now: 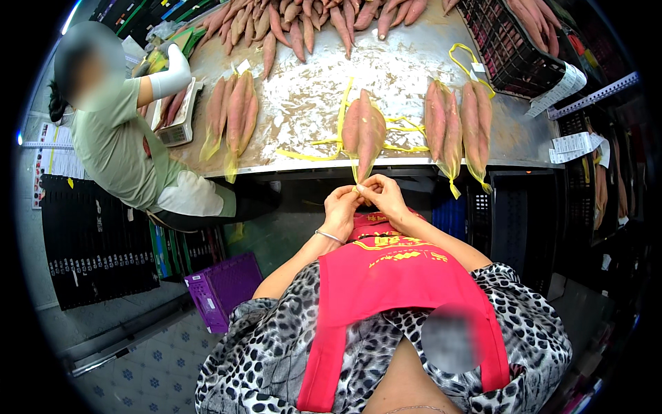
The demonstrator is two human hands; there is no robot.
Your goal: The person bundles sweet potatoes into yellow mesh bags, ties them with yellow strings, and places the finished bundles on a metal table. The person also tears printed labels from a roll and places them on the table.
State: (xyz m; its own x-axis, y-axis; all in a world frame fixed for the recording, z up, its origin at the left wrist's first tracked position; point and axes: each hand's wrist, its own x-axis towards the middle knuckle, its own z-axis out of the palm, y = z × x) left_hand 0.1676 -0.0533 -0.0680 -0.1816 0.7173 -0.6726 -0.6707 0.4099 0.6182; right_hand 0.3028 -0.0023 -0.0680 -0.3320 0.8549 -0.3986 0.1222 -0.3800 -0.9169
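Note:
A yellow mesh bag of sweet potatoes (363, 131) lies at the table's near edge, its gathered end hanging toward me. My left hand (340, 207) pinches that gathered mesh end, and my right hand (383, 195) grips it from the other side, fingertips meeting. The fingers hide how the mesh is folded or knotted between them. To the right rest two more filled mesh bags (443, 127), their ends twisted and hanging over the edge. Further left are filled mesh bags (234, 114) with loose, spread ends.
Loose sweet potatoes (296, 31) are heaped along the table's far side. A black crate (510, 52) of sweet potatoes stands back right. Yellow mesh strips (310, 156) lie beside my bag. A co-worker (124, 131) stands left by a scale (181, 124). A purple crate (224, 290) sits below.

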